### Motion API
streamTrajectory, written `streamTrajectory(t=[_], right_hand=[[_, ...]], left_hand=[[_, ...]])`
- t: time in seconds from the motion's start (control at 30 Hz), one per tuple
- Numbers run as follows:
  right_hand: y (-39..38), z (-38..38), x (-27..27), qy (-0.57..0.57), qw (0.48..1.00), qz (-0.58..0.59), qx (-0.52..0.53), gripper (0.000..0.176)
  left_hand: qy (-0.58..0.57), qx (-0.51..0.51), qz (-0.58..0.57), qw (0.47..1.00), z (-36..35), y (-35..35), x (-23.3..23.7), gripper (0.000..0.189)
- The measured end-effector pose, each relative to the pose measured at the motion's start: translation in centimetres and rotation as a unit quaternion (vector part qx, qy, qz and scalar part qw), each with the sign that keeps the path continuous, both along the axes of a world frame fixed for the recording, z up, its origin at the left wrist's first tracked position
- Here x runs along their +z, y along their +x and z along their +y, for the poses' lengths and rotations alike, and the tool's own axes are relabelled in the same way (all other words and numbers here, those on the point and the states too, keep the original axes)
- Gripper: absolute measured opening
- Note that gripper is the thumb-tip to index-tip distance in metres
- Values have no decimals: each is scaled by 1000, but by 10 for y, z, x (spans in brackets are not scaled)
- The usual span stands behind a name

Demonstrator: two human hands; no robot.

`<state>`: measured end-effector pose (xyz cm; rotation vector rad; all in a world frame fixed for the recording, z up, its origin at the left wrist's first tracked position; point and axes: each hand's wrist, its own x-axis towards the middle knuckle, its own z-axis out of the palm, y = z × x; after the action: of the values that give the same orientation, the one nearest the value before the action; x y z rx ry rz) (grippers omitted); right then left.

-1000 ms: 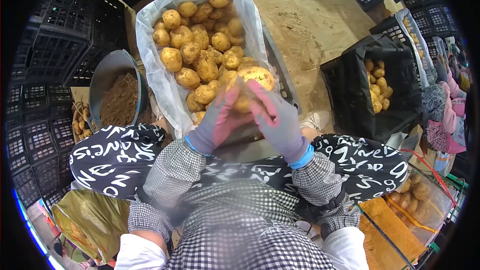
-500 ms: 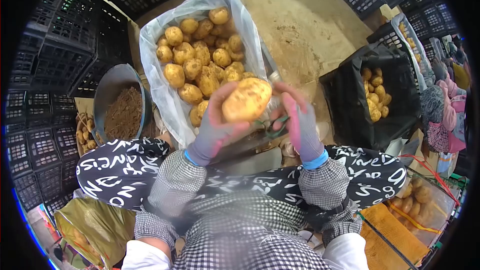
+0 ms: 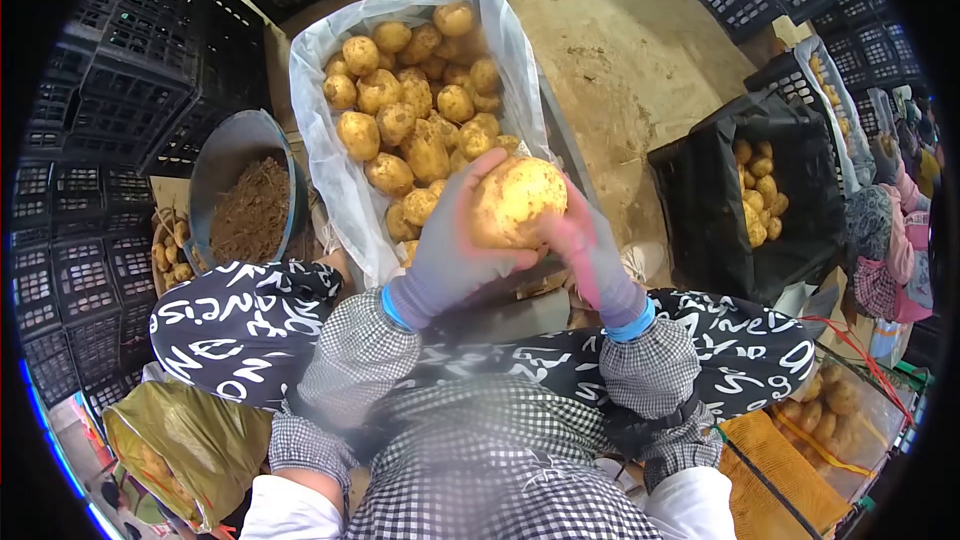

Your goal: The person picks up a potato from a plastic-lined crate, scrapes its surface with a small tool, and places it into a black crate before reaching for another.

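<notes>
Both hands meet at one large potato [image 3: 515,202], over the near end of the lined crate
Left hand [image 3: 440,255] cupped half open around its left side, holding it; right hand [image 3: 598,258] loosely curled at its right side, too blurred to tell if it grips; rounded yellow skin, brown soil specks, knobbly potatoes [image 3: 425,150] in the crinkled, translucent white liner [image 3: 325,165]

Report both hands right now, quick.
Left hand: closed on a potato.
Right hand: fingers at the potato's side; whether it grips cannot be told.
</notes>
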<state>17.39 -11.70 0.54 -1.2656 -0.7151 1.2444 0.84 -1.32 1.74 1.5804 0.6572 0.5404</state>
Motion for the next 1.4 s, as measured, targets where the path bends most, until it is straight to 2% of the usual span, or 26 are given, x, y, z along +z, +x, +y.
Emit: streamTrajectory(t=[0.1,0.17,0.2,0.27,0.33,0.4,0.5,0.57,0.63,0.7,0.8,0.83,0.9,1.0,1.07,1.17,1.23,1.3,1.4], right_hand=[[7,-4,8,-28,996,-25,-82,53],[3,-4,9,31,990,-44,-129,48],[1,-5,9,51,988,-86,-117,47],[-1,-7,5,65,976,-197,-66,46],[-7,-9,15,36,969,-246,6,44],[-12,-11,29,17,976,-212,38,41],[-15,-9,15,55,983,-173,-11,41],[-11,-6,9,68,985,-149,-48,41],[-10,-6,7,101,972,-210,-38,42],[-15,-7,3,162,923,-347,20,45],[-11,-7,-1,96,973,-197,-70,45],[-10,-6,-1,84,979,-164,-87,45],[-8,-4,7,79,979,-172,-73,44],[-20,-2,16,39,971,-230,-43,42],[-30,-5,13,13,965,-261,-27,42],[-32,-6,12,-10,972,-233,-13,42],[-35,-8,11,14,965,-260,-2,42],[-41,-8,4,78,931,-356,11,42],[-45,-6,0,107,936,-335,-32,41]], left_hand=[[-125,43,-62,989,-5,2,2,100],[-129,57,-37,989,-3,0,5,99],[-131,64,-25,989,-1,-1,6,98],[-100,58,-3,993,0,-2,1,99],[-38,52,28,998,1,-5,0,99],[58,47,64,995,3,-7,2,99],[-2,43,60,997,3,-5,3,99],[-107,44,7,993,4,-6,-3,99],[-167,47,-12,985,6,-6,-3,99],[-186,58,3,981,6,-5,2,100],[-126,78,13,989,3,-6,2,99],[-57,77,38,995,3,-6,-1,98],[82,76,82,990,2,-4,-8,98],[225,56,125,965,-1,-2,-9,99],[260,71,131,954,-4,-5,-13,94],[267,74,143,950,-7,-7,-16,91],[247,69,143,956,-9,-9,-21,92],[219,65,131,965,-8,-10,-28,95],[219,67,135,964,-8,-6,-27,93]])
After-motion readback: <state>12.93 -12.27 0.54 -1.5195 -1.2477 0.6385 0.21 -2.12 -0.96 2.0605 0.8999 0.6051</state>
